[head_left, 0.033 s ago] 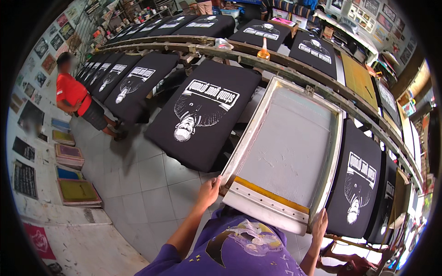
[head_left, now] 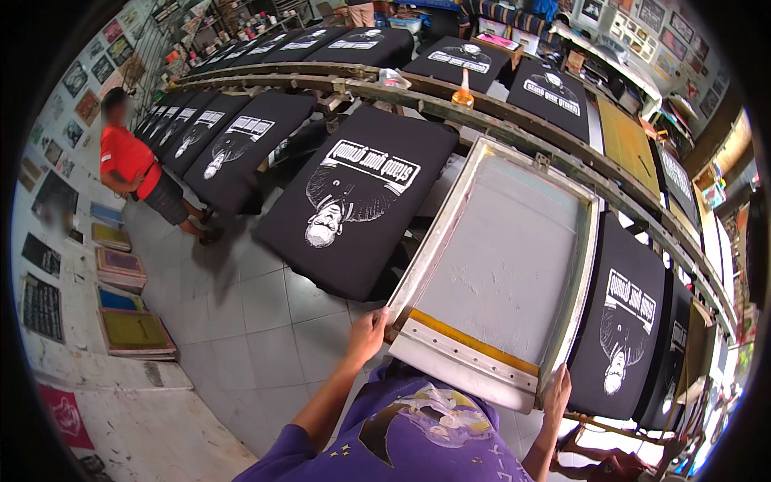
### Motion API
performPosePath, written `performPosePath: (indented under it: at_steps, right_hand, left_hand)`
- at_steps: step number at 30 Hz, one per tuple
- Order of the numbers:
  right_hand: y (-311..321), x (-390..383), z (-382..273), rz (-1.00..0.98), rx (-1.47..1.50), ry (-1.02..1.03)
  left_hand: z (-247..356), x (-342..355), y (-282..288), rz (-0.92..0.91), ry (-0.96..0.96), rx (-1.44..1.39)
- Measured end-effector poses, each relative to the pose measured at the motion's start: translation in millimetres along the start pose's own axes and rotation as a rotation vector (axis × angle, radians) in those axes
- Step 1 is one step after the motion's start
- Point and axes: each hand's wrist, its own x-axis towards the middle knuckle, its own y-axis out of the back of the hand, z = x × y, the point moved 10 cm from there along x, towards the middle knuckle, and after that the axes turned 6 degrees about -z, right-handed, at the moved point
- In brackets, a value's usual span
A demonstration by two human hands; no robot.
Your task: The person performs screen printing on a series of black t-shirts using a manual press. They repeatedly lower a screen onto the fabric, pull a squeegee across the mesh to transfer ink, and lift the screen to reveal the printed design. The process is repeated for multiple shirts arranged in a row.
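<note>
A screen printing frame (head_left: 432, 241) with grey mesh (head_left: 510, 241) lies before me over a printing board. My left hand (head_left: 368, 337) is closed on its near left corner. On the near right corner, my right hand (head_left: 556, 391) is closed too, its fingers partly hidden by the frame. Across the near end of the mesh rests a squeegee (head_left: 462, 365) with a pale bolted holder and a yellow blade; neither hand holds it. Black T-shirts with white portrait prints flank the frame: one shirt (head_left: 289, 233) on the left, another shirt (head_left: 622, 241) on the right.
Wooden rails (head_left: 498, 120) run behind the boards, carrying an orange-tinted bottle (head_left: 463, 95). More printed black shirts (head_left: 462, 63) lie beyond. A person in a red shirt (head_left: 128, 161) stands at left, near stacked screens (head_left: 136, 331). A pale ledge (head_left: 169, 434) borders the lower left.
</note>
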Motion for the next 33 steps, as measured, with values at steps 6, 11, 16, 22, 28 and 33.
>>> performPosePath:
  at_steps: [6, 11, 16, 22, 28, 33]
  right_hand:
    - [12, 25, -14, -0.040, 0.048, -0.026]
    - [26, 41, -85, 0.058, 0.253, 0.028]
    - [13, 83, -65, 0.124, 0.377, -0.028]
    - [15, 82, -33, 0.247, 0.463, 0.067]
    - [26, 55, -56, 0.027, 0.312, -0.010]
    - [71, 16, -66, 0.079, 0.192, -0.099]
  left_hand:
    - [27, 6, 9, 0.033, -0.117, 0.044]
    - [83, 44, 3, -0.129, -0.199, -0.006]
    - [67, 70, -11, -0.007, -0.093, -0.031]
    - [64, 46, -3, 0.089, -0.114, -0.123]
    - [68, 14, 4, 0.062, -0.129, -0.171]
    - [94, -11, 11, 0.080, -0.277, -0.284]
